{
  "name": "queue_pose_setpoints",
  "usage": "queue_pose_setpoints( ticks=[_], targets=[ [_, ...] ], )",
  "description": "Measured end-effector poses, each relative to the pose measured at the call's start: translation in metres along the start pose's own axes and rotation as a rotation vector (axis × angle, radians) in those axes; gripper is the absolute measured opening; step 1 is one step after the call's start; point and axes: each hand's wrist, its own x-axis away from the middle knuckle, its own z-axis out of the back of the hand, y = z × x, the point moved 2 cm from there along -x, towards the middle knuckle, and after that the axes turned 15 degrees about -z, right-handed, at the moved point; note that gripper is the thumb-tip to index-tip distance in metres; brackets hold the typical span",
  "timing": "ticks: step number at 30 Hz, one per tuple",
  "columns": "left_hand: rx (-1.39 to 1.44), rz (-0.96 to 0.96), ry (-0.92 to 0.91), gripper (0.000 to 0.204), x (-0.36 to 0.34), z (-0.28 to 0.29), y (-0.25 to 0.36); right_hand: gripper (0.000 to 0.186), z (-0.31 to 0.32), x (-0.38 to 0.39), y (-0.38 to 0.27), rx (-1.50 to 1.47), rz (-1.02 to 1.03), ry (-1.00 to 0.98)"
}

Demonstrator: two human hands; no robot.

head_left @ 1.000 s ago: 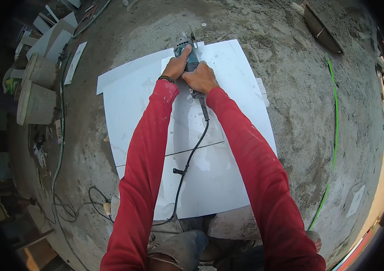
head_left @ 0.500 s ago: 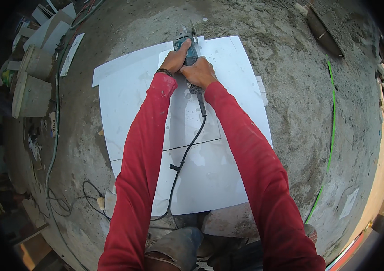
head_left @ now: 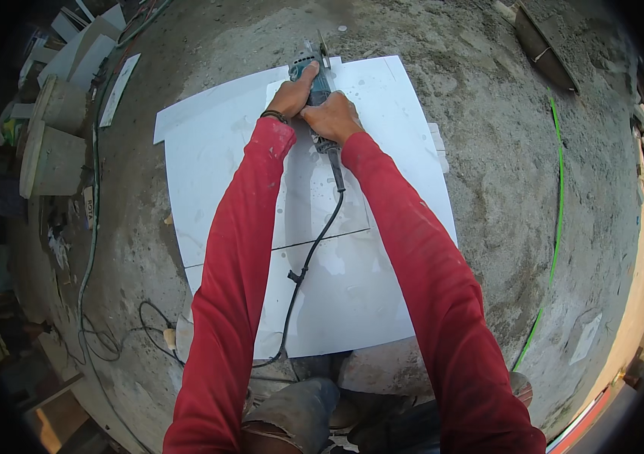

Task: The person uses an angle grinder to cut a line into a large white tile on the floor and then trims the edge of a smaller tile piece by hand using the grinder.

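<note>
Both of my hands grip a teal and black angle grinder (head_left: 320, 89) at the far edge of a large white tile (head_left: 224, 181). My left hand (head_left: 292, 94) wraps round its body near the head, the thumb along the top. Closer to me, my right hand (head_left: 335, 119) closes round the rear of the body. The thin disc (head_left: 324, 50) stands on edge at the right of the head, by a notch in the tile's far edge. From the handle a black cord (head_left: 311, 253) runs back toward me over the tile. Dark straight lines cross the white surface.
Two pale buckets (head_left: 57, 159) and several offcuts (head_left: 95, 49) lie at the left. A long hose (head_left: 93, 219) and looped cable (head_left: 102, 344) trail along the dusty ground. On the right are a green strap (head_left: 560, 174) and a dark trough-shaped container (head_left: 545, 51). Blocks (head_left: 386, 371) sit under the tile's near edge.
The grinder and both hands keep nearly the same place, with only a slight shift away from me in the picture. The tile's far edge also appears slightly higher.
</note>
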Motion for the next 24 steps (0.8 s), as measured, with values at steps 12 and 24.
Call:
queue_pose_setpoints(
  ticks=[12,24],
  targets=[
    [-0.034,-0.022,0.083,0.103,-0.005,-0.005,-0.004,0.06,-0.003,-0.004,0.002,-0.007,0.022,0.095],
    [-0.081,-0.026,0.084,0.103,-0.014,-0.005,-0.012,0.054,0.003,0.005,-0.001,-0.034,0.022,0.065]
  ],
)
